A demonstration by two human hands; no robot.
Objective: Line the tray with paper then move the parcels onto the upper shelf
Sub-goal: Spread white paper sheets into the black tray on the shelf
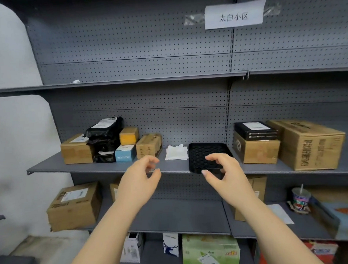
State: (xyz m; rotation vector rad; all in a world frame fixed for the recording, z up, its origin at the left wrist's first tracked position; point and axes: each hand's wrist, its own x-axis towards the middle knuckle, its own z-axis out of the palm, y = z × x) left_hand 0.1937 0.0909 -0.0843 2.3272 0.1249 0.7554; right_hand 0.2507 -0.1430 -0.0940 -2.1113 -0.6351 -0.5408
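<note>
Where pegboard [147,117] backs it, the grey shelf [73,165] bears tray [207,144] and paper [176,152].

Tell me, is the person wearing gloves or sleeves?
No gloves. The left hand and right hand are both bare, with no rings, watch or bracelet showing. The forearms are bare too, and no sleeve shows in view.

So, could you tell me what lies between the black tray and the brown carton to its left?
A pile of white paper lies there, close beside the black tray, as the head view shows.
</note>
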